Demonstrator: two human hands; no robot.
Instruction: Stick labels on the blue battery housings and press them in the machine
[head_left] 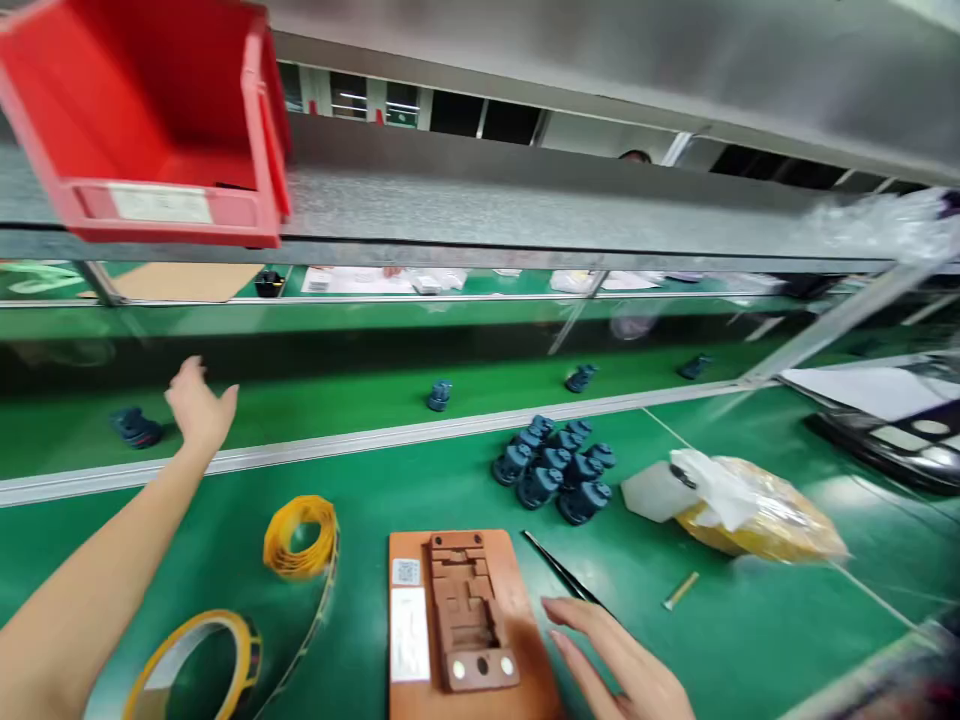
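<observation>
My left hand (199, 405) reaches out over the green belt (352, 400), thumb apart from the fingers and nothing in it. Just left of it lies a small dark blue part (136, 427), apart from the fingers. My right hand (619, 660) is low in the view, empty, with its visible fingers apart. It hovers at the right edge of an orange-brown board (409, 690) bearing a brown fixture block (469, 615) with recesses. Black tweezers (559, 565) lie beyond that hand, their near end by its fingers. Several dark blue parts (553, 458) stand grouped behind the tweezers.
Yellow tape rolls (300, 537) (191, 665) lie on the left. A white bottle (656, 492) and yellow plastic-wrapped bundle (765, 510) lie on the right. More blue parts (439, 395) sit on the belt. A red bin (169, 150) stands on the metal shelf (487, 200) overhead.
</observation>
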